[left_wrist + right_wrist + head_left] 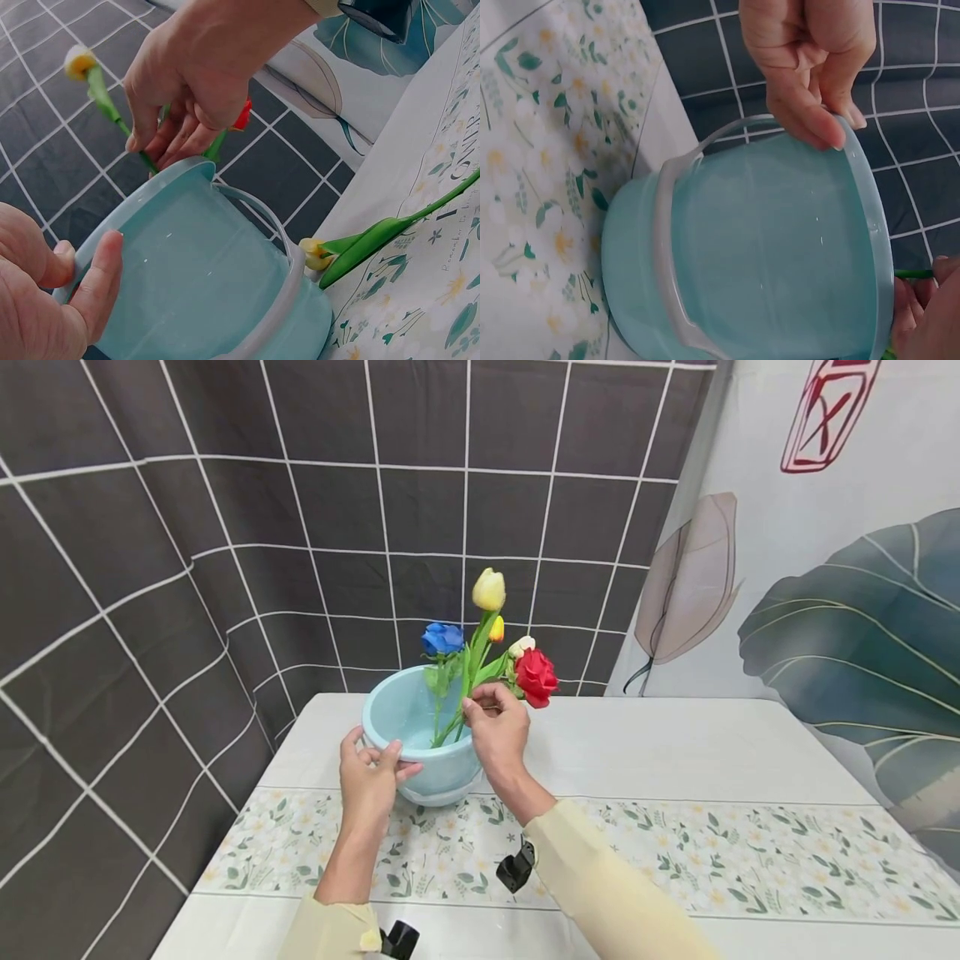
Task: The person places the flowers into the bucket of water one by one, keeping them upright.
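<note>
A light blue bucket (442,772) with a pale handle (277,307) stands on the table. My left hand (367,781) grips its near left rim between thumb and fingers. Above the right side of the rim, my right hand (498,731) pinches a green stem, seen in the left wrist view below a yellow-white tulip (80,63). Out of the bucket rise a blue rose (442,639), a pale yellow tulip (489,590), a small yellow-orange tulip (497,629), a cream flower (521,647) and a red rose (536,677). Their lower stems cross inside; which one I pinch is partly hidden.
In the left wrist view, another yellow tulip (367,247) with a long green stem lies beside the bucket. A floral band (712,860) runs across the white tabletop (675,743). Dark gridded cloth (420,510) hangs behind and to the left, leaf-printed cloth (862,635) on the right.
</note>
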The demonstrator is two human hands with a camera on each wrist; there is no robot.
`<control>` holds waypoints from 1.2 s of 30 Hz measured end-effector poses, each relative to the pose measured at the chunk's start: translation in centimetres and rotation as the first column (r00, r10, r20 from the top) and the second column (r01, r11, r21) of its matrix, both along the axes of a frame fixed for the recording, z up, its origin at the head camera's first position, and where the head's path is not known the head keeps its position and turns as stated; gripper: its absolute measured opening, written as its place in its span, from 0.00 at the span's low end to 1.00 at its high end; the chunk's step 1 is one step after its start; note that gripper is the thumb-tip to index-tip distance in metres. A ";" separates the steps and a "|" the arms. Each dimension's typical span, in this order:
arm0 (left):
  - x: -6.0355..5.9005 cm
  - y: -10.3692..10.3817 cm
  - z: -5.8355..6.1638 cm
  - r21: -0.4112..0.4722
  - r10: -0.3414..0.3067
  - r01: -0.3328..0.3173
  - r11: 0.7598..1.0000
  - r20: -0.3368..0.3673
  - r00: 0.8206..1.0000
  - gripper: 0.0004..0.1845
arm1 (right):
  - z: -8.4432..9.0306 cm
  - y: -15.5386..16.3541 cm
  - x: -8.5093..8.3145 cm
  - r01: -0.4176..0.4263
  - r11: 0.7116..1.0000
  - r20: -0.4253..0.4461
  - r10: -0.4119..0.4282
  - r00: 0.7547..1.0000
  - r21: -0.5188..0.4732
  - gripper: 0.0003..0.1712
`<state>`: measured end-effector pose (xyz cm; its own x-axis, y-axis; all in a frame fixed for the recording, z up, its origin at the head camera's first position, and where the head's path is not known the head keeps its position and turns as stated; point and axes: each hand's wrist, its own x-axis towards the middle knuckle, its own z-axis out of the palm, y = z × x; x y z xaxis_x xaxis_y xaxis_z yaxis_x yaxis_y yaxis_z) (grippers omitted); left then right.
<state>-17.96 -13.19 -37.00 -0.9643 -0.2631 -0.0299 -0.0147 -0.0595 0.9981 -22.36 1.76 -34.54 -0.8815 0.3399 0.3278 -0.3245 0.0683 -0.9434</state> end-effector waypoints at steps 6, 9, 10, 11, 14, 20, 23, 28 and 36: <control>-0.1 0.1 0.1 0.010 0.003 -0.003 1.000 0.008 1.000 0.37 | 0.1 0.0 0.1 0.021 0.988 0.046 -0.029 0.999 0.156 0.04; -0.1 0.1 0.1 0.016 0.001 -0.001 1.000 0.005 1.000 0.37 | 0.1 0.0 0.2 0.020 0.981 0.043 -0.029 0.999 0.191 0.04; -0.1 0.1 0.1 0.017 0.001 -0.001 1.000 0.004 1.000 0.37 | 0.1 0.1 0.3 0.016 0.982 0.042 -0.024 0.999 0.189 0.04; -0.1 0.1 0.1 0.017 -0.001 0.001 1.000 0.003 1.000 0.37 | 0.1 0.1 0.3 0.010 0.984 0.040 -0.017 0.999 0.180 0.04; -0.1 0.1 0.1 0.016 -0.004 0.004 1.000 0.002 1.000 0.37 | 0.2 0.2 0.6 -0.018 0.992 0.011 0.017 1.000 0.122 0.03; -0.1 0.0 0.1 0.018 -0.005 0.005 1.000 0.000 1.000 0.37 | 0.2 0.9 1.3 -0.096 0.995 -0.067 0.094 0.993 -0.032 0.10; -0.1 0.0 0.0 0.017 -0.004 0.004 1.000 0.002 1.000 0.37 | 0.2 1.5 1.5 -0.095 0.993 -0.106 0.087 0.991 -0.070 0.12; -0.2 0.1 0.0 0.022 -0.002 0.002 1.000 0.004 1.000 0.37 | 0.5 2.9 1.9 -0.069 0.987 -0.173 0.044 0.984 -0.145 0.14; -0.1 0.2 0.0 0.011 0.000 0.000 1.000 0.017 1.000 0.37 | 0.3 7.1 2.2 0.027 0.980 -0.165 -0.060 0.984 -0.197 0.13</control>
<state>-18.09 -13.03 -36.96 -0.9635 -0.2631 -0.0493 -0.0318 -0.0704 0.9970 -20.16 8.88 -34.22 -0.8015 0.4484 0.3956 -0.4815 -0.0917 -0.8716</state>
